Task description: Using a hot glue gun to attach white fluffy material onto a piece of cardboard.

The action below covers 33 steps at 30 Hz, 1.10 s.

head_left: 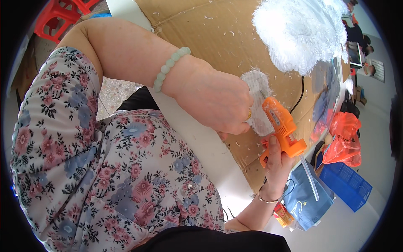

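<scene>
White bench (193, 136), topped with a brown corrugated cardboard sheet (201, 33), ran under both hands; white fibre scraps were scattered over the cardboard. Red plastic stool (58, 17) sat behind the left arm, and a blue perforated plastic crate (346, 185) stood beyond the right hand.

Right hand (278, 161) was wrapped round an orange plastic glue gun (280, 119), thumb along its side, with a clear rod-shaped glue stick (310, 180) poking out of the rear. Left hand (216, 98) was curled, back up; fingertips hidden, so could not tell if it pinched anything.

Looked like gluing work. Doing it well, as judged, called for a steady gun, bare left fingers clear of the hot nozzle, thin even glue, and loose fibres brushed off the contact area. A black thin cord (299, 98), past the gun from the right hand, was best kept from snagging.

White fuzzy oblong fabric piece (255, 82) lay on the cardboard just past the left knuckles, partly covered by hand and gun: long, ribbed-looking, shaggy at the edges. Big white fluffy heap (298, 35) lay farther out, beyond both hands. Any glue on the piece: too unclear to tell.
</scene>
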### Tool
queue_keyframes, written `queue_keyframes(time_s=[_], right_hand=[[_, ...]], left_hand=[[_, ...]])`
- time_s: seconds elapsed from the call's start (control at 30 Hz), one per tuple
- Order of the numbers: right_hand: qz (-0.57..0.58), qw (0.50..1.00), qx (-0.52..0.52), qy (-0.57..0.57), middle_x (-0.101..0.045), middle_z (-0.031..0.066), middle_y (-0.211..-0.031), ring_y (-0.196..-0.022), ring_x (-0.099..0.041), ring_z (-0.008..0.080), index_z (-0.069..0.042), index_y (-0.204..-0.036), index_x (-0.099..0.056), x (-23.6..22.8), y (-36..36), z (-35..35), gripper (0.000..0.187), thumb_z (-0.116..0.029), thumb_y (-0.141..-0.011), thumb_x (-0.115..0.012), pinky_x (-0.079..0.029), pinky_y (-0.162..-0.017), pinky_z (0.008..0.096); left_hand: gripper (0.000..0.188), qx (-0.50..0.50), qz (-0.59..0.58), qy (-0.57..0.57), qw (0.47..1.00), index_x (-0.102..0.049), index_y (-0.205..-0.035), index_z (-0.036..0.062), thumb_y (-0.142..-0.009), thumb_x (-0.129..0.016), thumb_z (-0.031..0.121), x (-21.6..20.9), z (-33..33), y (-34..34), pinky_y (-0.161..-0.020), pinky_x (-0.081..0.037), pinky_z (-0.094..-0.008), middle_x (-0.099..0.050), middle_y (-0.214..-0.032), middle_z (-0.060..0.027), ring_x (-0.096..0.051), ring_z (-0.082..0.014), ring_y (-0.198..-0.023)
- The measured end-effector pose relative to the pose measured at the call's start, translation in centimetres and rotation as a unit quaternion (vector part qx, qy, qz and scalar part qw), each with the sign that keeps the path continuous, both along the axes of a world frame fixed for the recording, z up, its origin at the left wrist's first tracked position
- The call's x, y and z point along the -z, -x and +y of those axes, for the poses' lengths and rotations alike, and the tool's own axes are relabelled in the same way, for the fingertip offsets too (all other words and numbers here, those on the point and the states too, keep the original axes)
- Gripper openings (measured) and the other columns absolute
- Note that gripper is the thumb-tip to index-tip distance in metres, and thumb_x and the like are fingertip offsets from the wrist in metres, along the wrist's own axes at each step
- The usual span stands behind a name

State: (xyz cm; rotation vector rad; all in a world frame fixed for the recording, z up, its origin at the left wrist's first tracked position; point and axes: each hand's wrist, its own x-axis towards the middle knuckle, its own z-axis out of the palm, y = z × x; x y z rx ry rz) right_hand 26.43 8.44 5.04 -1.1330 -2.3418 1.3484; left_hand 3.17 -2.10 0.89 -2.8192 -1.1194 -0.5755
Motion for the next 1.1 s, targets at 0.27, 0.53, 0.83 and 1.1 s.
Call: queue_keyframes(time_s=[0.27, 0.53, 0.83, 1.1], right_hand=[[-0.013, 1.0, 0.01, -0.01, -0.055, -0.0013, -0.063, -0.047, -0.042, 0.002, 0.001, -0.093, -0.058, -0.7, -0.9, 0.2, 0.014, -0.011, -0.088, -0.062, -0.032, -0.04, 0.0188], [-0.005, 0.999, 0.031, -0.008, -0.054, -0.0015, -0.064, -0.048, -0.044, 0.0031, 0.001, -0.091, -0.058, -1.4, -2.6, 0.0, 0.015, -0.013, -0.087, -0.063, -0.035, -0.043, 0.0198], [-0.027, 0.998, 0.05, -0.021, -0.053, -0.0031, -0.064, -0.051, -0.045, 0.003, 0.0, -0.089, -0.058, -1.3, -3.8, -0.5, 0.015, -0.013, -0.086, -0.064, -0.035, -0.046, 0.0187], [-0.051, 0.997, 0.028, -0.047, -0.056, 0.0024, -0.071, -0.064, -0.052, 0.0082, -0.001, -0.093, -0.056, -2.7, -6.9, -0.2, 0.025, -0.026, -0.09, -0.061, -0.039, -0.055, 0.0215]], left_hand=[[0.033, 0.008, -0.027, -0.002, 1.0, -0.057, -0.073, 0.0026, -0.084, -0.059, 0.034, 0.0, 0.1, 0.2, -0.058, -0.049, -0.0341, -0.06, -0.062, -0.0055, -0.062, -0.0236, -0.066], [0.037, -0.008, 0.003, 0.017, 1.0, -0.058, -0.084, 0.0023, -0.079, -0.062, 0.038, 0.2, 0.0, -0.2, -0.062, -0.042, -0.0308, -0.054, -0.068, -0.0022, -0.055, -0.0189, -0.07], [0.038, -0.019, 0.033, 0.016, 0.999, -0.057, -0.085, 0.0021, -0.078, -0.063, 0.039, -0.3, -0.3, -1.0, -0.065, -0.042, -0.0304, -0.054, -0.069, -0.0029, -0.055, -0.0189, -0.072], [0.038, -0.014, 0.026, 0.03, 0.999, -0.057, -0.087, 0.0013, -0.076, -0.064, 0.037, -0.5, -0.5, -0.8, -0.066, -0.043, -0.0312, -0.053, -0.071, -0.0027, -0.054, -0.0187, -0.074]])
